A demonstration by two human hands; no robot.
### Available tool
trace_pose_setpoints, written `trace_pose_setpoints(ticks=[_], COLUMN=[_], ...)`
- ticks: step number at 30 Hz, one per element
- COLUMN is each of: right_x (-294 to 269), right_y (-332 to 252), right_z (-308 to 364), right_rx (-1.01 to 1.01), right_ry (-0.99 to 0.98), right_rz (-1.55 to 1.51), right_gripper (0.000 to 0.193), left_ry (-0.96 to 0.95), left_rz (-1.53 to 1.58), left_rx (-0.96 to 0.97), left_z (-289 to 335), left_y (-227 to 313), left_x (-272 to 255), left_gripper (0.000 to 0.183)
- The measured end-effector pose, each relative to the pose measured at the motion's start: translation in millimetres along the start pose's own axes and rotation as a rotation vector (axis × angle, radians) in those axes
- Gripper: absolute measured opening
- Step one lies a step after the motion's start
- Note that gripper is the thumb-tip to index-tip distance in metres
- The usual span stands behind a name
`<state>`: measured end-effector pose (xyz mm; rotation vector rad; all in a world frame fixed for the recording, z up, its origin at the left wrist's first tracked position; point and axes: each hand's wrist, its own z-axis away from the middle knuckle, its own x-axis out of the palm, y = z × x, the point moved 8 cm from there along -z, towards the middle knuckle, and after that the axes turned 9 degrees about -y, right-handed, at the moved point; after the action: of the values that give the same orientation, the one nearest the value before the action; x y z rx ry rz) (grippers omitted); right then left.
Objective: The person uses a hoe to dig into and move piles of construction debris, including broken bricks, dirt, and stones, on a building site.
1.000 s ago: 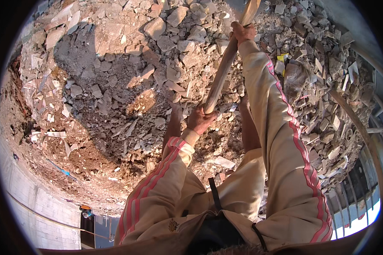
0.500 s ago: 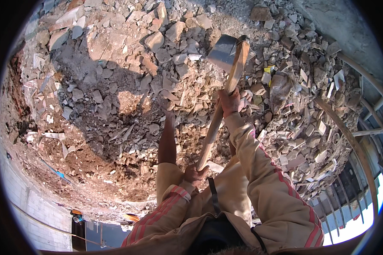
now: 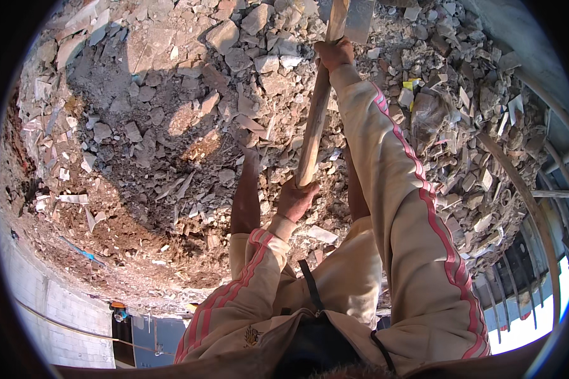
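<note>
Both of my hands grip the wooden handle of a hoe, stretched out ahead of me. My left hand is wrapped round the handle's near end, in front of my legs. Farther up, my right hand closes round it close to the head. The flat grey metal blade shows at the top edge, right of the handle, and is partly cut off by the frame. Beneath the handle lies broken rubble of stones, brick and tile pieces.
A clear plastic bag and a yellow scrap lie in the rubble at the right. A curved pole stands beyond them. Loose brown soil slopes at the left, near a pale block wall.
The hoe has swung up and away from me, its blade now at the top edge. Both hands moved forward with it, still gripping the handle.
</note>
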<state>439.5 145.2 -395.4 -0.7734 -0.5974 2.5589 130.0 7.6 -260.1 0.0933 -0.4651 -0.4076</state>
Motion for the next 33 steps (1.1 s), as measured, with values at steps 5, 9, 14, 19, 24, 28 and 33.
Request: trace_pose_setpoints(ticks=[5, 9, 14, 19, 24, 28, 33], right_x=[1, -4, -56, -55, -4, -17, 1], right_y=[21, 86, 33, 5, 99, 110, 123], right_z=[111, 189, 156, 17, -7, 29, 56], right_rx=[-0.005, 0.123, -0.009, -0.261, 0.056, 0.277, 0.395], right_ry=[-0.091, -0.114, 0.020, 0.129, -0.084, -0.152, -0.276], right_rz=[-0.111, -0.244, -0.385, -0.585, -0.487, -0.501, -0.470], right_gripper=[0.038, 0.035, 0.030, 0.030, 0.022, 0.016, 0.017], left_ry=[0.061, 0.105, 0.037, -0.050, 0.102, 0.059, 0.105], left_rz=[-0.100, -0.429, -0.347, -0.642, -0.530, -0.870, -0.690], left_rx=[-0.095, -0.007, 0.142, 0.088, 0.176, 0.165, 0.380], left_z=[88, 140, 68, -66, -1, 48, 107], left_y=[-80, -153, -134, -19, -42, -19, -12], left_x=[3, 0, -10, -38, -15, 9, 14], left_gripper=[0.020, 0.029, 0.035, 0.026, 0.029, 0.036, 0.039])
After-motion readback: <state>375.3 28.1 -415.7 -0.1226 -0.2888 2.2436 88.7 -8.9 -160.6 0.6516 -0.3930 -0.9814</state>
